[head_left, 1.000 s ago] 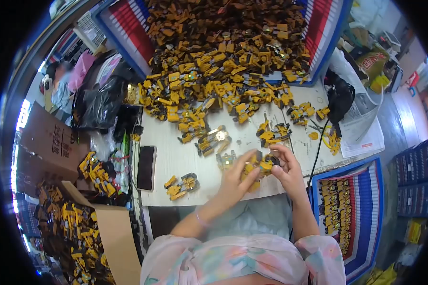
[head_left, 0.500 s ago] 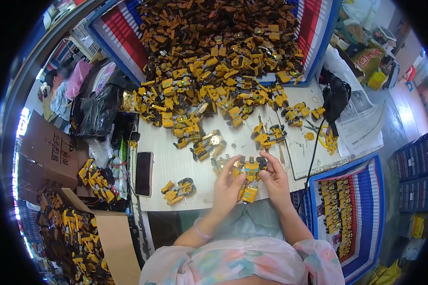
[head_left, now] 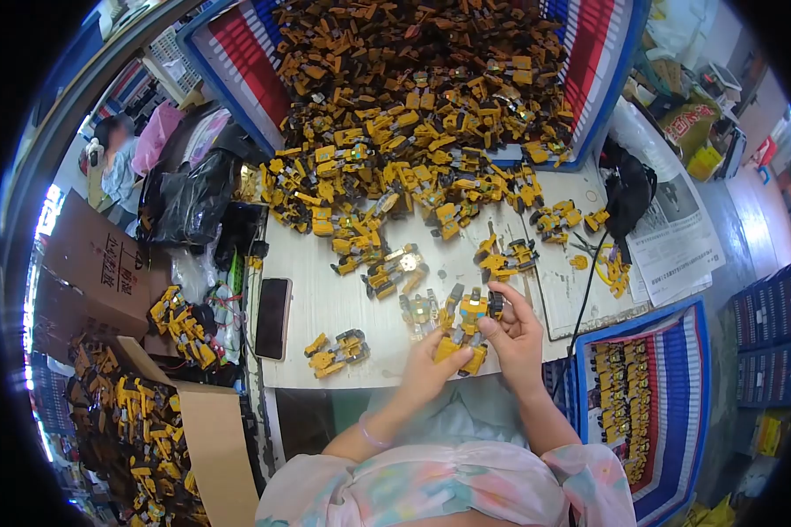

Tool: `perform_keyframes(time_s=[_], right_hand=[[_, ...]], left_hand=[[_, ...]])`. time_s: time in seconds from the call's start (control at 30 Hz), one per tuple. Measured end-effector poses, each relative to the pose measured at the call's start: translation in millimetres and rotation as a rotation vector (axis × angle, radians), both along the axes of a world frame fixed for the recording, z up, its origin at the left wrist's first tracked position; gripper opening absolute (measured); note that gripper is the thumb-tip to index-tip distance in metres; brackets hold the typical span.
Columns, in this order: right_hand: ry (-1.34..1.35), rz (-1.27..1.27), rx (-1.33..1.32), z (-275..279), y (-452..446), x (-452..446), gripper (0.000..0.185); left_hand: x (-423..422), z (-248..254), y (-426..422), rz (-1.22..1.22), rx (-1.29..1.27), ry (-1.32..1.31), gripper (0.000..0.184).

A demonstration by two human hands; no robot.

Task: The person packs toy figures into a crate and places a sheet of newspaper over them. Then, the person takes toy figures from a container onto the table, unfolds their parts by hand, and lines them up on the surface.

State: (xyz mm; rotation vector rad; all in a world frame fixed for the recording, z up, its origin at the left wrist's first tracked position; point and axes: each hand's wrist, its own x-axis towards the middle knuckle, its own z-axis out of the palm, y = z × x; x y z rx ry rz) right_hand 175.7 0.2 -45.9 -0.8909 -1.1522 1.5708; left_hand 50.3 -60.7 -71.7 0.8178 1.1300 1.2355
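Cardboard walls of an open box (head_left: 220,448) enclosed a jumble of yellow and black toys (head_left: 149,430). Rightward, a phone (head_left: 273,321) lay flat on the surface (head_left: 321,303), with a loose toy (head_left: 337,353) beside it. Beyond, a striped crate (head_left: 246,66) held a deep heap (head_left: 413,114) that spilled onto the surface. The left hand (head_left: 429,373) had slid down to the held toy's (head_left: 471,321) lower end, its grip pinching there, apparently leaving the upper part freer for handling. The right hand (head_left: 517,345) clasped that toy's upper right side, near the surface's front edge. Farther right, a smaller crate (head_left: 677,378) contained rows of toys (head_left: 620,400).
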Motion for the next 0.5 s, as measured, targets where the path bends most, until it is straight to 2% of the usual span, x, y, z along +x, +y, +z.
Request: perform_keyframes(time_s=[0.17, 0.37, 0.5], right_hand=[[-0.059, -0.073, 0.081, -12, -4, -8, 0.044], [-0.012, -0.004, 0.045, -5, 23, -3, 0.044], [-0.004, -0.006, 0.051, -6, 27, -8, 0.043]], left_hand=[[15, -6, 0, 0.201, 0.041, 0.034, 0.026], [3, 4, 13, -0.076, 0.021, -0.084, 0.039], [-4, 5, 17, -0.098, -0.045, -0.142, 0.048]])
